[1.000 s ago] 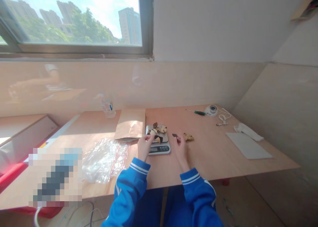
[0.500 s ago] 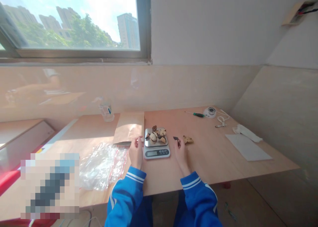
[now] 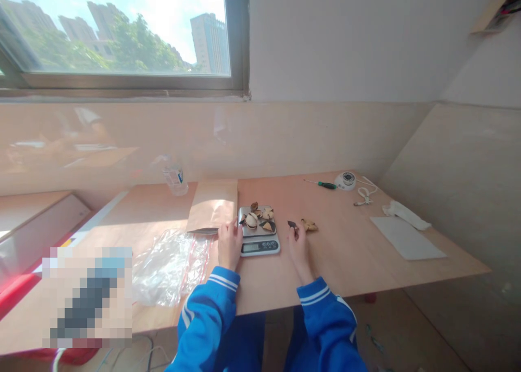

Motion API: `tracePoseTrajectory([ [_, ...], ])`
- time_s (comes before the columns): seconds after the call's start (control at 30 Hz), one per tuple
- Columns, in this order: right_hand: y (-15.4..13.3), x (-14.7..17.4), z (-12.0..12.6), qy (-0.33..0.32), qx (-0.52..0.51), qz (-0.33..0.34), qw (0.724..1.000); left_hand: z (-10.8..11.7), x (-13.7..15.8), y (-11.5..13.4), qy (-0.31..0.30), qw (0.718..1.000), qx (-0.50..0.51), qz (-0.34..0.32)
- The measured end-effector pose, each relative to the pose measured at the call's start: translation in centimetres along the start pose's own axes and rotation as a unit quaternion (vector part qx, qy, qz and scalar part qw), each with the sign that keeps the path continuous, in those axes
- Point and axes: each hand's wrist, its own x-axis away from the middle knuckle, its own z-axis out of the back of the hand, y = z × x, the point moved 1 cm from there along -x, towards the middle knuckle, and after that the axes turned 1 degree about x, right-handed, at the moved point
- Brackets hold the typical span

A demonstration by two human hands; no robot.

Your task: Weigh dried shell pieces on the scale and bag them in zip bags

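A white kitchen scale [image 3: 260, 247] with a metal plate and dark display stands between my hands. On its plate lie several pale and dark-brown dried husk pieces [image 3: 252, 220]. My left hand [image 3: 230, 245] is at the scale's left edge, fingers a little bent and apart, holding nothing that I can see; whether it touches the scale I cannot tell. To the right of the scale, my right hand [image 3: 298, 244] pinches a small dark husk piece [image 3: 292, 224] between thumb and fingers. A tan, curled husk piece [image 3: 309, 225] lies on the table just beyond that hand.
A brown paper bag [image 3: 214, 206] and clear plastic bags [image 3: 163, 269] lie left of the scale. Behind stands a plastic bottle [image 3: 176, 180]. At the back right are a green-handled screwdriver [image 3: 326, 185], a white dome camera [image 3: 347, 181] with its cable, and a white sheet [image 3: 407, 239].
My left hand has shifted right, closer to the scale's edge. My right hand stays beside the scale with the dark husk piece. The view has tilted slightly.
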Motion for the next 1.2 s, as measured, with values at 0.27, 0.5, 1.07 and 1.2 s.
tracePoseTrajectory([
  [0.27, -0.1, 0.0, 0.1, -0.003, -0.010, 0.002, 1.000, -0.5, -0.2, -0.5, -0.042, 0.998, -0.030, 0.028],
  [0.5, 0.2, -0.1, 0.0, 0.000, -0.004, 0.001, 1.000, -0.3, -0.4, -0.3, -0.030, 0.997, -0.047, 0.048],
  [1.07, 0.5, -0.2, -0.1, -0.007, -0.025, -0.015, 1.000, 1.3, 0.2, -0.2, 0.162, 0.961, 0.126, 0.186],
  [1.2, 0.6, -0.2, -0.1, -0.003, -0.044, -0.006, 0.999, 1.6, 0.6, 0.4, 0.183, 0.959, 0.139, 0.167],
])
